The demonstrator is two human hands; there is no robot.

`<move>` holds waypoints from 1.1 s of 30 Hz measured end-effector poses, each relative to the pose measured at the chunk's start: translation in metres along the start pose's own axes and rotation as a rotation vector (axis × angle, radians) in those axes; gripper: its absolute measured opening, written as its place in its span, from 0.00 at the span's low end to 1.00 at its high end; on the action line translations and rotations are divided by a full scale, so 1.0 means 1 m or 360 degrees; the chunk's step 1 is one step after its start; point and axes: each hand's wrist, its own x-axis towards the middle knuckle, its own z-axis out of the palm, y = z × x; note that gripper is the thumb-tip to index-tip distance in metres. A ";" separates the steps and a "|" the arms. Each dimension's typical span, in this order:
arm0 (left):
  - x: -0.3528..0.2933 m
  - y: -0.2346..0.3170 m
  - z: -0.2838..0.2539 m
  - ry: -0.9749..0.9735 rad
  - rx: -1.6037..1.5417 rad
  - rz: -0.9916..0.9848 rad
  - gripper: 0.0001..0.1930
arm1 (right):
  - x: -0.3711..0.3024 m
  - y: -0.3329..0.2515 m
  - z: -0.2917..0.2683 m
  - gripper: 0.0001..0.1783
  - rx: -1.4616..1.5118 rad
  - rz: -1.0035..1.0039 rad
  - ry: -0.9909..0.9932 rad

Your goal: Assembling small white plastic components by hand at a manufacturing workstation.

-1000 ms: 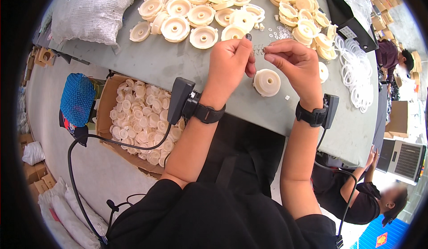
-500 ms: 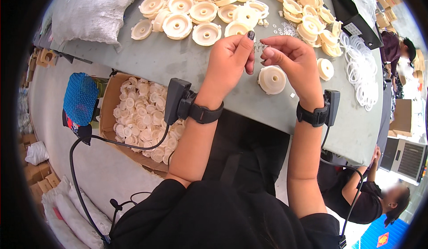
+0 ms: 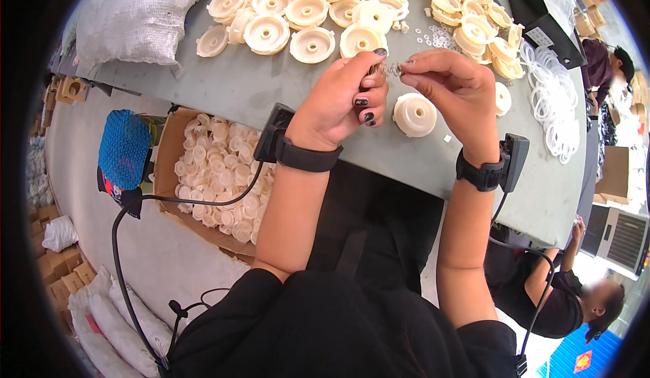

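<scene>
Above the grey table [image 3: 264, 83], a thin metal coil spring [image 3: 391, 71] is stretched between my two hands. My left hand [image 3: 342, 100] is closed with its thumb and curled fingers at one end of the coils. At the other end, my right hand [image 3: 464, 87] pinches the spring between thumb and fingertips. A round cream plastic part [image 3: 415, 115] with a raised centre hole sits on the table just below the gap between my hands. Near my right wrist lies a small white square piece [image 3: 447, 138].
Piles of cream plastic discs [image 3: 266, 34] lie at the far side, with more discs [image 3: 477, 31] and small washers [image 3: 433, 38] to the right. White rings [image 3: 550, 110] lie at the right edge. A carton [image 3: 164, 149] of small white parts stands below left. A co-worker [image 3: 542, 290] is at right.
My left hand has turned so that its curled fingers show more, and my hands are slightly further apart. More of the spring's coils now show between them.
</scene>
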 end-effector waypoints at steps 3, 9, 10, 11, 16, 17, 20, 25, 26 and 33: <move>0.000 -0.004 -0.001 0.0061 0.0349 0.0203 0.21 | 0.001 -0.001 0.001 0.07 -0.0020 0.0021 0.0006; 0.002 -0.016 0.013 0.0353 0.0645 0.1115 0.16 | 0.002 0.000 -0.004 0.07 0.0178 0.0302 0.0097; 0.002 -0.017 0.011 0.0349 0.0780 0.1175 0.14 | 0.002 -0.002 -0.005 0.08 0.0270 0.0330 0.0068; 0.003 -0.018 0.009 0.0346 0.0914 0.1233 0.13 | 0.002 -0.003 -0.006 0.08 0.0362 0.0360 0.0037; 0.002 -0.019 0.006 0.0198 0.0797 0.1083 0.14 | 0.001 -0.002 -0.006 0.07 0.0359 0.0333 0.0038; 0.002 -0.019 0.006 0.0139 0.0765 0.1023 0.15 | 0.000 -0.002 -0.006 0.07 0.0338 0.0276 0.0030; -0.004 -0.016 0.015 0.0099 0.0544 0.0757 0.18 | 0.001 0.000 -0.007 0.07 0.0278 0.0111 0.0047; -0.006 -0.013 0.014 0.0036 0.0308 0.0518 0.22 | 0.001 0.001 -0.005 0.08 0.0307 0.0047 0.0017; -0.006 -0.013 0.014 0.0019 0.0206 0.0440 0.23 | 0.002 0.002 -0.004 0.08 0.0310 0.0032 0.0010; -0.006 -0.014 0.015 0.0059 0.0012 0.0287 0.24 | 0.002 0.003 -0.004 0.07 0.0272 -0.0040 0.0009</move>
